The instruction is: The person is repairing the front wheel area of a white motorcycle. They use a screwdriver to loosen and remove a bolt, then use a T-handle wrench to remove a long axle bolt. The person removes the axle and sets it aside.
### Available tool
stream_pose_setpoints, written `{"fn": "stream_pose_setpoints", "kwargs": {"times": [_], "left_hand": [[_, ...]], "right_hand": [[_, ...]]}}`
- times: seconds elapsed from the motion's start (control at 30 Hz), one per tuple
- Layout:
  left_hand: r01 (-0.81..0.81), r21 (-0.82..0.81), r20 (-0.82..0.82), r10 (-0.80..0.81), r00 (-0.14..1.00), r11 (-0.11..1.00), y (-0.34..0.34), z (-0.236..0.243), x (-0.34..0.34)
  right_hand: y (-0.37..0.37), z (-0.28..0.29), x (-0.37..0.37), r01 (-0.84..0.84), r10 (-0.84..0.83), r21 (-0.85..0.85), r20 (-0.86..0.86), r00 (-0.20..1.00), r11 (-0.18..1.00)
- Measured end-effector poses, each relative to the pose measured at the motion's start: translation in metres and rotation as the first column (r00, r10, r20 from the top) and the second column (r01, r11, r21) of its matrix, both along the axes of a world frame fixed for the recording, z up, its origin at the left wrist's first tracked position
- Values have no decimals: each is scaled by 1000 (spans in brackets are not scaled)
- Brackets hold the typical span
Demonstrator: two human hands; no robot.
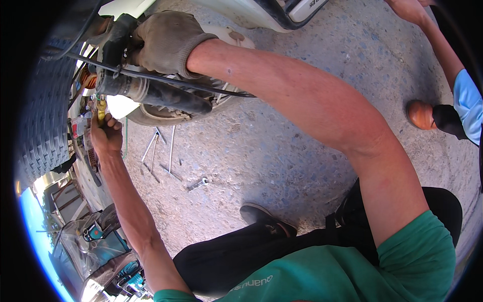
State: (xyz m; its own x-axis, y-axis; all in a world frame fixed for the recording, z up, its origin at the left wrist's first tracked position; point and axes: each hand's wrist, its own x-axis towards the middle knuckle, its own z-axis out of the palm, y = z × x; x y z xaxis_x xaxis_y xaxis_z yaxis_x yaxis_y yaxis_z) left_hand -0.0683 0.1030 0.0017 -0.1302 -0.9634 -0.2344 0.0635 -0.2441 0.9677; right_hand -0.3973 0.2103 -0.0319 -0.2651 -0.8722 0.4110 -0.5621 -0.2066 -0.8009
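My bare left hand (106, 132) is closed on a small yellow tool (101, 111) just under a vehicle's black fork assembly (171, 98). My right hand (166, 43), in a grey-brown knit glove, has its fingers curled on the upper part of that assembly; its fingertips are partly hidden. A black cable (201, 88) runs across below my right wrist. Behind the fork lies a wheel (151, 116), partly covered by the fork and my right arm.
Wrenches (197, 184) and T-handled tools (171, 151) lie on the concrete ground (297, 171). Another person's arm (437, 45) and brown shoe (420, 115) are at right. A white panel (266, 12) is at top, a corrugated surface (45, 116) at left, a covered vehicle (83, 241) lower left.
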Motion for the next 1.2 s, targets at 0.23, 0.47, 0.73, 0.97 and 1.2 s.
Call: {"fn": "stream_pose_setpoints", "kwargs": {"times": [0.23, 0.47, 0.73, 0.97, 1.2], "left_hand": [[-1, -22, -11, 1, 1000, 1000, 2, -2, 2], [-85, -33, 24, 85, 996, 996, 8, -1, -8], [-117, -53, 35, 119, 992, 992, 3, -6, -10], [-185, -150, -2, 186, 982, 971, 10, -15, -20], [-280, -68, 13, 281, 959, 958, 12, -16, -29]], "right_hand": [[3, -1, -3, -24, 23, 68, 17, 1000, 997], [10, -19, -13, -25, 37, -121, 103, 994, 992], [111, -27, -34, 49, 164, -438, 434, 886, 898], [169, -43, 67, -675, 680, -84, 71, 730, 733], [108, -128, 194, -709, 753, 447, 110, 649, 545]]}}
